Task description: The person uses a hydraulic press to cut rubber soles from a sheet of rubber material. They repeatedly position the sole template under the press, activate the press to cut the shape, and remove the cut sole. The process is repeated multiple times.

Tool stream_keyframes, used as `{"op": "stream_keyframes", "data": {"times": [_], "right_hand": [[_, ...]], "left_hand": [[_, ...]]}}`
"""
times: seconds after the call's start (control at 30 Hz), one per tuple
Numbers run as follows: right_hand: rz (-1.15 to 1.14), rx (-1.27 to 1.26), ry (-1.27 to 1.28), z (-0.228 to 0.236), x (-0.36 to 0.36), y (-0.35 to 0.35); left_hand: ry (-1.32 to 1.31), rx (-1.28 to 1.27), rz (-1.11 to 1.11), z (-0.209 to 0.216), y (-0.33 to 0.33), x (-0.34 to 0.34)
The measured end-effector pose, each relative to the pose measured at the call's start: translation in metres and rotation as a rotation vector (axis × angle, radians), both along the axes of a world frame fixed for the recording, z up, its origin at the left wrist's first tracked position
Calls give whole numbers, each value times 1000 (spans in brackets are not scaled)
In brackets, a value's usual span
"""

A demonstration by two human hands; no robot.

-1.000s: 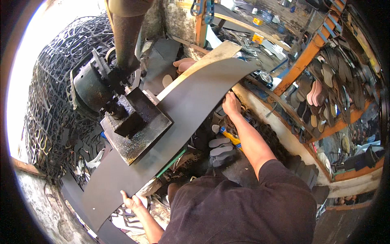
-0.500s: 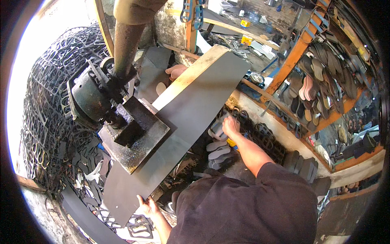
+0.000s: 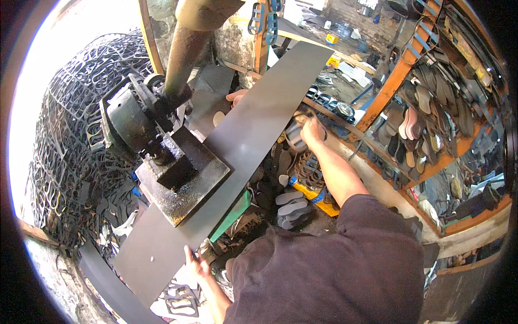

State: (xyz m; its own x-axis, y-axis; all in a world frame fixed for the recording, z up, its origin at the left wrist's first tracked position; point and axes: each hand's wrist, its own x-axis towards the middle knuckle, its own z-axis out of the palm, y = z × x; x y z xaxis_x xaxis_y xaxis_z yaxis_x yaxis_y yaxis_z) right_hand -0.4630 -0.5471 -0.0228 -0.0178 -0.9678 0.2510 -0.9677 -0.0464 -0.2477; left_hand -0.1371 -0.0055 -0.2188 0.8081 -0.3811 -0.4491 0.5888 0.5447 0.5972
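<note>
A long dark-grey sheet (image 3: pixel 264 108) runs diagonally before you, its long axis rising from lower left to upper right, its middle passing beneath a worn metal press head (image 3: pixel 205 170). The surface below is largely hidden, a green panel (image 3: pixel 232 216) showing at the near side; black strap scraps (image 3: pixel 75 129) crowd the left, soles (image 3: pixel 423 124) the right. Your left hand (image 3: pixel 198 265) meets the sheet's near edge, its grip unclear; your right hand (image 3: pixel 313 132), beside the far stretch, clasps a blurred grey object (image 3: pixel 295 137).
</note>
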Motion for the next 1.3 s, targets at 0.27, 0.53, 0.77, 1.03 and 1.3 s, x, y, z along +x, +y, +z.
{"op": "stream_keyframes", "data": {"times": [0.27,0.53,0.77,1.03,1.3], "right_hand": [[81,467,129,-79,-39,127],[223,-27,-256,-85,-20,158],[161,93,-248,-50,-47,150],[455,-71,-397,-60,34,116],[567,-10,-437,-67,144,47]], "left_hand": [[2,100,106,2,48,42],[-40,197,-156,45,-15,67],[3,124,109,58,28,86],[114,121,-178,50,-59,20],[-155,273,88,57,-39,37]]}}
